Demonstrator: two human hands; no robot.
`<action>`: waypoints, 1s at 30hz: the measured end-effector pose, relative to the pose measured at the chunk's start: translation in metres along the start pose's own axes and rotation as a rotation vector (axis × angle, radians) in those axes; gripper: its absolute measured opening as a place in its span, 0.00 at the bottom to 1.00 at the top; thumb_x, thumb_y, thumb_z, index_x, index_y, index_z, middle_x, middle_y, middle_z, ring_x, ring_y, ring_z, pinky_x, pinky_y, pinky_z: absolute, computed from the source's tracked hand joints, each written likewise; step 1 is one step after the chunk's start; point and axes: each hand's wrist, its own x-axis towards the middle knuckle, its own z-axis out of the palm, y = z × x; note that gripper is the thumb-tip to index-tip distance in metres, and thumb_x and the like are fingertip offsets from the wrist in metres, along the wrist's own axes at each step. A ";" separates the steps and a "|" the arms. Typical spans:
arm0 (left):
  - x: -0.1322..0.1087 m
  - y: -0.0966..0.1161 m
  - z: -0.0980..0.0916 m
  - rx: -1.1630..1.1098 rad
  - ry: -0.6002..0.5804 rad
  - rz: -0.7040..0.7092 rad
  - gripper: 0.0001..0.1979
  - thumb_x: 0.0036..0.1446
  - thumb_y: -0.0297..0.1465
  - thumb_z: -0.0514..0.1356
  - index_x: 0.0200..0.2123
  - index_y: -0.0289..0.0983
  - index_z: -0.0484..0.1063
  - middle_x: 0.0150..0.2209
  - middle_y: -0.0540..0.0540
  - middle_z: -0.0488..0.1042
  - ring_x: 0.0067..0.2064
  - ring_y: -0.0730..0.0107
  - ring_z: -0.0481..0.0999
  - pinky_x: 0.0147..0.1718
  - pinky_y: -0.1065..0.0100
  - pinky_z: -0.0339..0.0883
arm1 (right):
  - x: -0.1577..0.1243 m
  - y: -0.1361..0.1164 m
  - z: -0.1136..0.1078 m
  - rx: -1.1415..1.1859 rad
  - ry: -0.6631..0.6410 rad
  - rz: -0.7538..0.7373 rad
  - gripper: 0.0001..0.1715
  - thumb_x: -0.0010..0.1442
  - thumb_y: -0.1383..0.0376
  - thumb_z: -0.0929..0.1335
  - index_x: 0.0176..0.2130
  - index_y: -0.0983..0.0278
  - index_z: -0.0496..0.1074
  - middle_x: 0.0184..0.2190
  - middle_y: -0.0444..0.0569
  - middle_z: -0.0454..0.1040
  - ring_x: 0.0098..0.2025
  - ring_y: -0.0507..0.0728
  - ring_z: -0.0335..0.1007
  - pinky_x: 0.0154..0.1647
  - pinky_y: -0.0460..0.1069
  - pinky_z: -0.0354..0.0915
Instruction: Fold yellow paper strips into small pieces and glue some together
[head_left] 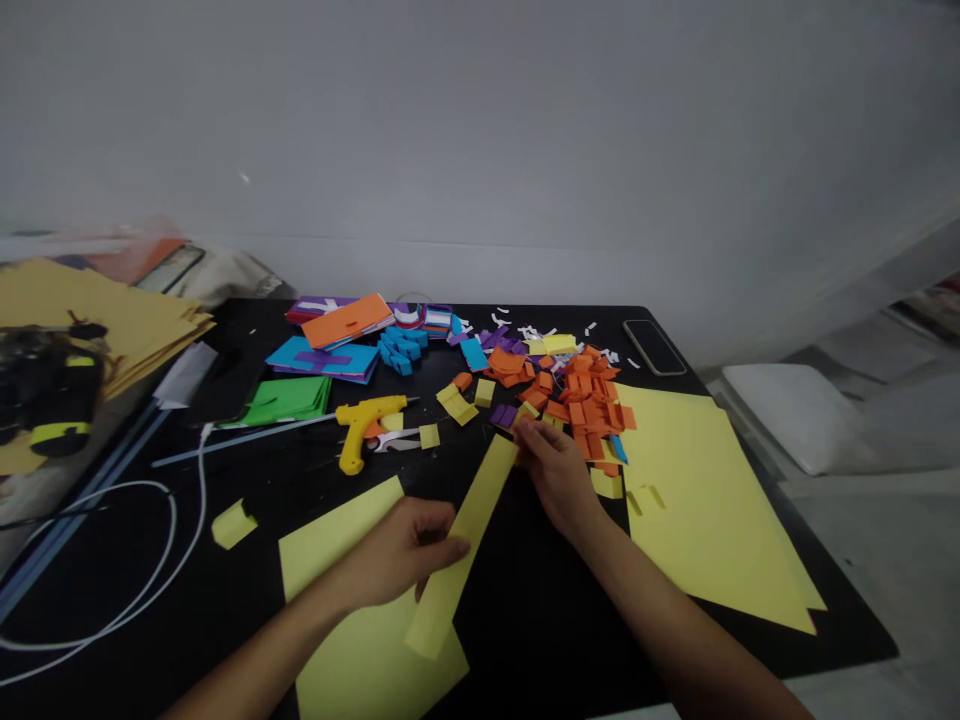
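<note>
A long yellow paper strip (474,525) slants between my two hands above the black table. My left hand (420,548) is closed on its lower part, thumb on top and fingers beneath. At the strip's far end my right hand (551,470) is pinched; whether its fingertips hold the strip or a small folded yellow piece beside it is hard to see. Under my left forearm lies a yellow paper sheet (367,660). Just past my right hand are a heap of folded orange paper pieces (592,400) and small purple pieces (504,415).
A yellow glue gun (367,425) lies by pliers (397,440). Green paper (289,400) and blue folded pieces (405,348) sit behind. Yellow sheets (705,500) and a phone (654,347) are at right. A white cable (199,520) loops at left; a wall (480,150) stands behind.
</note>
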 end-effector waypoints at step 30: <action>-0.002 0.002 0.006 0.257 0.235 0.191 0.16 0.64 0.38 0.59 0.26 0.38 0.61 0.24 0.56 0.57 0.28 0.73 0.58 0.25 0.72 0.49 | -0.029 0.013 0.019 -0.113 -0.296 0.100 0.38 0.50 0.60 0.80 0.54 0.57 0.64 0.31 0.41 0.78 0.31 0.54 0.75 0.35 0.49 0.70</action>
